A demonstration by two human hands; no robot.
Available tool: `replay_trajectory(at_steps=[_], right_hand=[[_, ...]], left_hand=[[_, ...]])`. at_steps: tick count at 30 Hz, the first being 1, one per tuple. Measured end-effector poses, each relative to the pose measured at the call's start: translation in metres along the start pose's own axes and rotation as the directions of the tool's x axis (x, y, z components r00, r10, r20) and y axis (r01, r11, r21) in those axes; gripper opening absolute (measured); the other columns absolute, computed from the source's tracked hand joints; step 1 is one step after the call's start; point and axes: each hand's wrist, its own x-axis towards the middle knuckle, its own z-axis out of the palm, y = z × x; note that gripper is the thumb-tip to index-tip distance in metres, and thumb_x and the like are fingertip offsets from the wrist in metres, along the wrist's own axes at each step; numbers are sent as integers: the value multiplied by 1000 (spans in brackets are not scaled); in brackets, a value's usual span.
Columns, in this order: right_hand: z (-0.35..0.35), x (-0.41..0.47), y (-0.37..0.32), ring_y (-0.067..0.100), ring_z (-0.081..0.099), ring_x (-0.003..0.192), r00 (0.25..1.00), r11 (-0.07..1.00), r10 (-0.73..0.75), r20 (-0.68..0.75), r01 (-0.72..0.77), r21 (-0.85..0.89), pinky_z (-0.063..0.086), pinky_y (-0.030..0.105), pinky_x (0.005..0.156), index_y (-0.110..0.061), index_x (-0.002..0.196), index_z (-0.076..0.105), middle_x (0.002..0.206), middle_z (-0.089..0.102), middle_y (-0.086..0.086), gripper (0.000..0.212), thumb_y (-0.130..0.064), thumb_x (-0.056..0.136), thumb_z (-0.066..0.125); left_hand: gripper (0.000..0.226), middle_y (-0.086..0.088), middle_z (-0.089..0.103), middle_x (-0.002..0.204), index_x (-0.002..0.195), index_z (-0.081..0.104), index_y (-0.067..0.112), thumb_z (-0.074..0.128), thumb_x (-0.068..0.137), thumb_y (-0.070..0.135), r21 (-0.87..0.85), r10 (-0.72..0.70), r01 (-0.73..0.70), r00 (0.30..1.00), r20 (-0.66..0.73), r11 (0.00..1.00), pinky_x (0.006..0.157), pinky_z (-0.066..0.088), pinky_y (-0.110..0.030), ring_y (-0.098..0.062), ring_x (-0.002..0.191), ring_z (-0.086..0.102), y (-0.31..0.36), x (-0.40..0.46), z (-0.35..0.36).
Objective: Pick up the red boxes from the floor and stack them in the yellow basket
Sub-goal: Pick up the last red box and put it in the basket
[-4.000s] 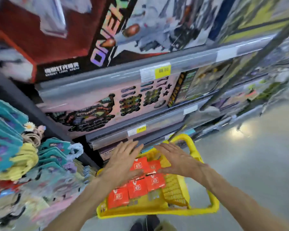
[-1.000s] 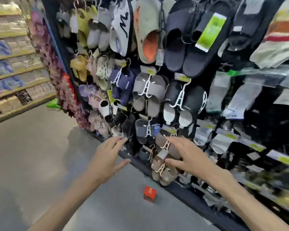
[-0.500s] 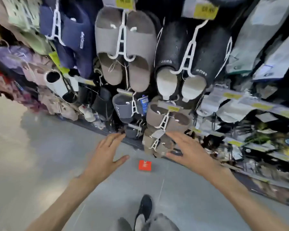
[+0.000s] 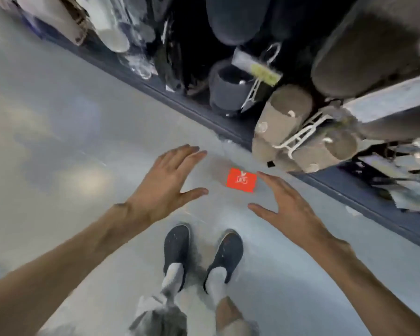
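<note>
One red box (image 4: 241,180) with a white logo lies flat on the grey floor, close to the foot of a slipper rack. My left hand (image 4: 166,181) hovers to its left, fingers spread, holding nothing. My right hand (image 4: 285,206) hovers just right of the box, fingers apart and empty, its fingertips near the box's right edge. Neither hand touches the box. The yellow basket is out of view.
A dark rack base (image 4: 228,127) runs diagonally across the floor, with hanging beige slippers (image 4: 284,122) and grey slippers (image 4: 228,88) overhanging above the box. My two dark shoes (image 4: 201,253) stand just behind the box. Open grey floor (image 4: 58,154) lies to the left.
The view has tilted down onto the floor and come closer to the box. Both hands have lowered on either side of it and now flank it. Earlier they were at the basket.
</note>
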Motion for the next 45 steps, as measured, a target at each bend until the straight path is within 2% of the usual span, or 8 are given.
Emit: replay_trajectory(at_steps=[3,10,16,21,28,34,40,45], right_hand=[[76,55,50,11,41,131,1000,1000,16,-9,-16,6,34,31,110,-31,148,31,144,44,-7,79,-58,82,66],[194,145,143,21,31,139,998,992,39,-55,-45,-117,23,43,116,-21,149,27,150,36,4,96,-60,74,73],[224,172,168,14,34,133,980,993,52,-190,-70,-92,34,42,110,-28,144,32,142,41,-5,104,-80,63,70],[213,172,166,20,39,125,988,982,72,-136,-94,-163,42,48,100,-26,142,35,136,47,-3,101,-82,63,61],[135,100,116,14,40,121,980,988,138,-145,-147,-52,45,39,96,-29,141,35,134,47,-7,94,-63,65,78],[0,-5,33,4,35,121,977,987,160,-140,-162,-4,37,30,104,-36,143,31,129,38,-22,95,-72,65,72],[-153,-135,-52,-4,29,122,953,986,158,-257,-164,-1,26,21,107,-41,143,27,128,33,-29,95,-83,65,61],[-269,-259,-116,-5,30,117,876,973,208,-435,-232,-3,27,20,106,-40,140,31,122,34,-31,98,-95,60,46]], left_hand=[[78,-4,36,157,154,28,22,55,91,61,-1,12,-12,999,45,1000,117,27,-44,-24,145,29,-46,13,75],[74,2,40,152,152,31,24,58,92,59,-134,-79,85,996,52,987,115,29,-37,-20,138,39,-110,11,198],[78,9,38,152,154,26,29,63,91,54,-259,-133,161,984,123,952,114,30,-33,-12,138,37,-125,-16,233],[79,9,40,150,154,26,32,58,88,61,-248,-120,160,978,168,956,113,31,-31,-11,137,37,-127,-20,229],[78,11,40,151,154,27,32,57,88,61,-178,19,15,983,184,984,109,11,-4,-5,134,34,-87,5,132],[84,17,27,159,156,16,39,57,87,66,-119,212,-190,955,209,975,118,24,-27,-7,145,26,-7,28,-4],[82,22,18,159,156,14,39,49,90,71,-81,400,-391,899,177,917,119,8,-20,-3,147,16,106,41,-143],[80,29,11,158,155,11,44,44,89,77,-90,571,-564,810,137,821,118,14,-24,3,146,13,223,32,-249]])
